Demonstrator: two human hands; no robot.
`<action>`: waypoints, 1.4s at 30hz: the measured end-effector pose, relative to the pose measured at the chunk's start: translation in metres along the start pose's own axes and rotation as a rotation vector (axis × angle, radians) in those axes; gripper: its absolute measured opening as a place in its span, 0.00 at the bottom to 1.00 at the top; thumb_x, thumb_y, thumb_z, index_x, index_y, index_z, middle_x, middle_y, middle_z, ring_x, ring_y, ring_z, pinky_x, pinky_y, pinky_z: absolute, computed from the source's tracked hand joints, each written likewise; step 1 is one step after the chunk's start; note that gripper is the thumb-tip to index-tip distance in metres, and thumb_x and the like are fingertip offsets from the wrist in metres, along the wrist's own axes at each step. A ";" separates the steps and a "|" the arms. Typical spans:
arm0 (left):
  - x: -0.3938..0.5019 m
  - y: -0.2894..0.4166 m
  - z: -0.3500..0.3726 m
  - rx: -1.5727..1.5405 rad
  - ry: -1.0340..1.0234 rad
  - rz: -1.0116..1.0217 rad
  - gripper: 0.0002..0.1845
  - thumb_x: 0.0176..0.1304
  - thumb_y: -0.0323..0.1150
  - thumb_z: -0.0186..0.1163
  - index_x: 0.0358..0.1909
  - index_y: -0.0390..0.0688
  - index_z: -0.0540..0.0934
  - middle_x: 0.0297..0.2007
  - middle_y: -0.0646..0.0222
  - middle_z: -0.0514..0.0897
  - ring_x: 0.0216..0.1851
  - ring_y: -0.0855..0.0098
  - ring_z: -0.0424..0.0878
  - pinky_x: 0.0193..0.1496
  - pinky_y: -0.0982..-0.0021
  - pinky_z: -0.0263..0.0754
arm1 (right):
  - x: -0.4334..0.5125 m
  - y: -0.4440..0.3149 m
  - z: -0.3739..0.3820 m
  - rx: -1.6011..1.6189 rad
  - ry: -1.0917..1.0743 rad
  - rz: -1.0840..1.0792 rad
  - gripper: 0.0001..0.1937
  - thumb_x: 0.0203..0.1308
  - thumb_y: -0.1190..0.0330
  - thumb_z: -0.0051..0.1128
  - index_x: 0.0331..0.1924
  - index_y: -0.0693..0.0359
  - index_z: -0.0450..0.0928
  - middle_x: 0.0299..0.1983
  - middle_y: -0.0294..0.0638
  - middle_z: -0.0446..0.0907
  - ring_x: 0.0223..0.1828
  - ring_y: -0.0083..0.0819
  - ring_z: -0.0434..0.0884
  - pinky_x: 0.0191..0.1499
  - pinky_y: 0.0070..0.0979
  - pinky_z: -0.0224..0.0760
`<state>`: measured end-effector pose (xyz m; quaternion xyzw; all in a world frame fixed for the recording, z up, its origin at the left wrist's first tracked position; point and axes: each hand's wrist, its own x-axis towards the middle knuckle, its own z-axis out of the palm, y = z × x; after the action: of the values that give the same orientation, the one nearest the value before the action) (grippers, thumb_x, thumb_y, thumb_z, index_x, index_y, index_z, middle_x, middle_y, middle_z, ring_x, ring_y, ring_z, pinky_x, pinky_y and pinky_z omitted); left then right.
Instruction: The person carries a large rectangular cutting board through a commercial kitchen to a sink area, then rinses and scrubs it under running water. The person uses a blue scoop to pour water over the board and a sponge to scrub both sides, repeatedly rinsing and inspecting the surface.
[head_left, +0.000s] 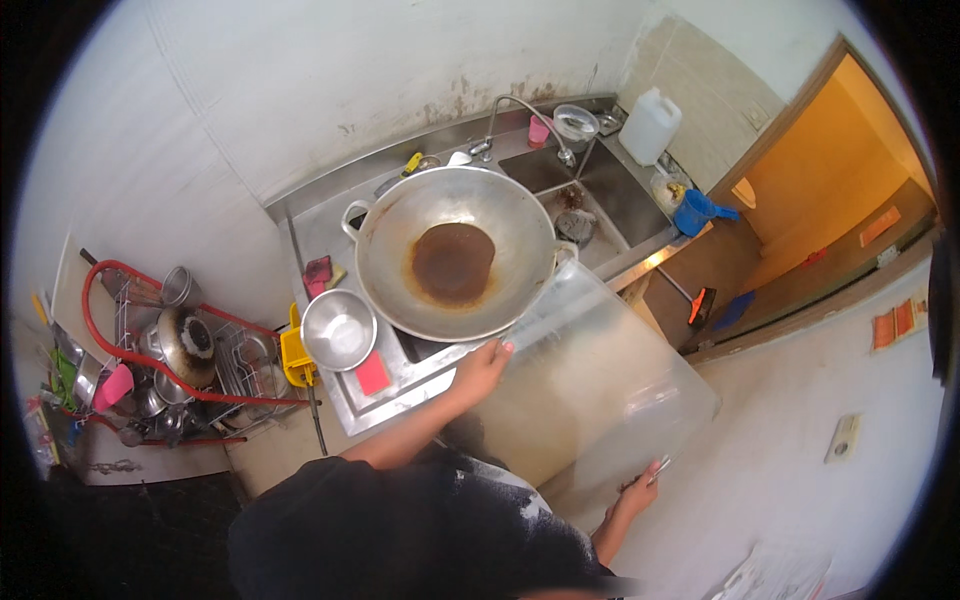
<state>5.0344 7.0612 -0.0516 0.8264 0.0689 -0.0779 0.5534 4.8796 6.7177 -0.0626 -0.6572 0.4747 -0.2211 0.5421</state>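
Note:
A large, clear plastic container (592, 375) is tilted in front of me, its upper corner at the wok's right handle. My right hand (637, 491) grips its lower right edge, where a thin shiny strip shows by the fingers. My left hand (480, 371) is at the near rim of a big metal wok (382, 247), beside the container's left edge. Which of the two its fingers hold is unclear. Brown liquid (454, 264) lies in the wok's bottom. Left of the wok are a steel bowl (337, 330) and a red sponge (372, 373).
A steel sink (615, 199) with a curved faucet (525, 109) lies behind the wok. A white jerrycan (651, 126) and blue dipper (694, 212) stand at its right. At left is a red-framed dish rack (202, 391) with pots. A squeegee (701, 306) is by the doorway.

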 end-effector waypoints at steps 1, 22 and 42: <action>0.013 0.007 0.012 -0.039 0.001 0.017 0.26 0.77 0.53 0.48 0.33 0.37 0.71 0.22 0.58 0.75 0.25 0.61 0.77 0.35 0.60 0.70 | 0.017 -0.005 0.008 -0.014 0.000 -0.011 0.26 0.71 0.45 0.54 0.30 0.63 0.71 0.19 0.32 0.64 0.16 0.22 0.65 0.19 0.25 0.61; 0.343 0.115 0.225 -0.049 -0.017 -0.227 0.29 0.75 0.56 0.49 0.48 0.36 0.80 0.25 0.54 0.81 0.32 0.53 0.82 0.41 0.56 0.74 | 0.371 -0.145 0.164 -0.224 -0.036 0.009 0.29 0.69 0.41 0.54 0.31 0.64 0.73 0.20 0.34 0.68 0.18 0.24 0.69 0.22 0.25 0.64; 0.299 0.211 0.271 -0.283 0.820 -0.458 0.23 0.76 0.50 0.53 0.37 0.37 0.75 0.18 0.67 0.74 0.21 0.74 0.76 0.28 0.69 0.72 | 0.592 -0.204 0.434 -0.295 -1.028 -0.035 0.27 0.69 0.44 0.57 0.42 0.66 0.82 0.25 0.34 0.75 0.22 0.22 0.73 0.22 0.25 0.63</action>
<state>5.3553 6.7395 -0.0239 0.6692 0.4710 0.1441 0.5564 5.5746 6.4167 -0.1432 -0.7578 0.1629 0.1891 0.6029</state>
